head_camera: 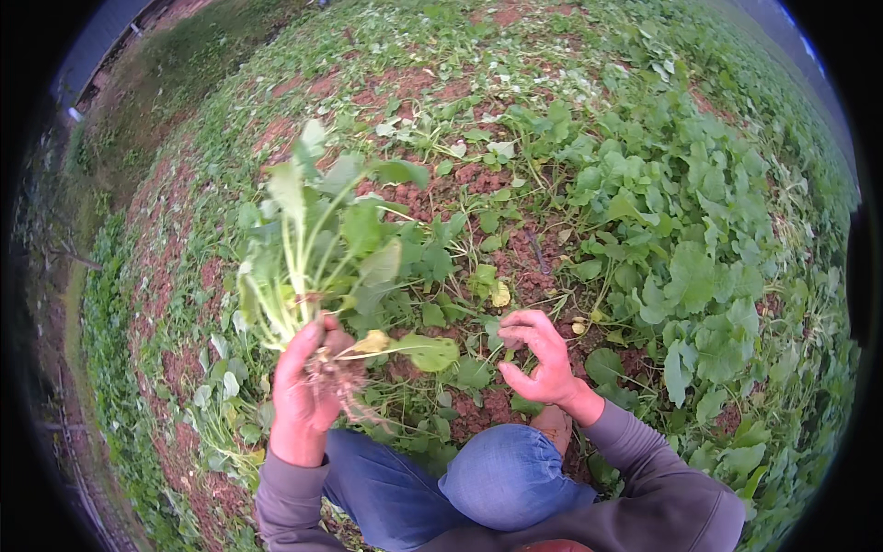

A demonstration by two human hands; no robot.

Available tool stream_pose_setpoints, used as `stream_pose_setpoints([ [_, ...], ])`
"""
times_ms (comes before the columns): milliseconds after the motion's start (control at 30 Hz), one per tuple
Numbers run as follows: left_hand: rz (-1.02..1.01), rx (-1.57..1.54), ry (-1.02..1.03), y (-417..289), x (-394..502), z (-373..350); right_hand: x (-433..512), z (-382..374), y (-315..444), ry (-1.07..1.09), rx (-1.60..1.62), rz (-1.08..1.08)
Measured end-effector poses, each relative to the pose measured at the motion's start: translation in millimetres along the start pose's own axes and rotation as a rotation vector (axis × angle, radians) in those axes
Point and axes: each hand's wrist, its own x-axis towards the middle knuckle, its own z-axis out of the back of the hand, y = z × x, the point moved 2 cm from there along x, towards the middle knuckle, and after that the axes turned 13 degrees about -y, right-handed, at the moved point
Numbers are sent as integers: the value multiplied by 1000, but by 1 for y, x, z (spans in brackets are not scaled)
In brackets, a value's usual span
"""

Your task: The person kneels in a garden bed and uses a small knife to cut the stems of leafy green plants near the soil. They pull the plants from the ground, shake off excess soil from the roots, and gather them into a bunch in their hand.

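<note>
My left hand (307,379) grips a bunch of uprooted leafy green plants (303,248) around the base of the stems. Their pale, thin roots (348,393) hang out below my fingers, and the leaves point up and away from me. One yellowing leaf (372,343) sticks out to the right beside a green one. My right hand (541,355) is apart from the bunch, in front of my bent knee, with its fingers curved and spread and nothing visible between them. Low green leaves lie just beneath it.
Dense leafy plants (690,276) stand rooted to the right. Loose plants lie wilting on reddish soil (414,196) ahead, and another clump (231,428) lies at left. My jeans-clad knee (507,476) is close below my hands. A grassy bank (165,90) edges the field at upper left.
</note>
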Motion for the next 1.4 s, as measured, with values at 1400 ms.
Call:
stream_pose_setpoints([
  [1400, 34, 1424, -1397, -58, -139, 632, -1, -16, -164, 201, -1049, -201],
])
